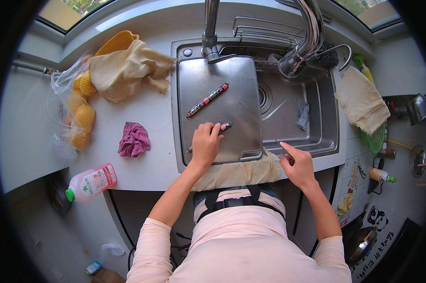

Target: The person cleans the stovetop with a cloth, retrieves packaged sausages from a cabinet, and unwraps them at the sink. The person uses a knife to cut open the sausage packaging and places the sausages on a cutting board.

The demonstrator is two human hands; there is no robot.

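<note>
Two slim, printed wrapped sticks, perhaps sausages, lie on a stainless steel board set over the left part of the sink. The upper wrapped stick [207, 100] lies slantwise and untouched. My left hand [205, 143] rests over the middle of the lower wrapped stick [226, 127], whose two ends show on either side of the hand. To the right of the steel board [216, 74], my right hand [298, 162] is closed on a small knife [278, 142], with its thin blade pointing up and left. Most of the knife's handle is hidden by the fingers.
A beige cloth [237, 173] hangs over the counter's front edge. The sink basin [287, 131] and a chrome faucet [210, 42] adjoin the board. At the left are a purple rag [134, 139], bagged fruit in yellow foam nets [84, 118] and a pink detergent bottle [92, 182].
</note>
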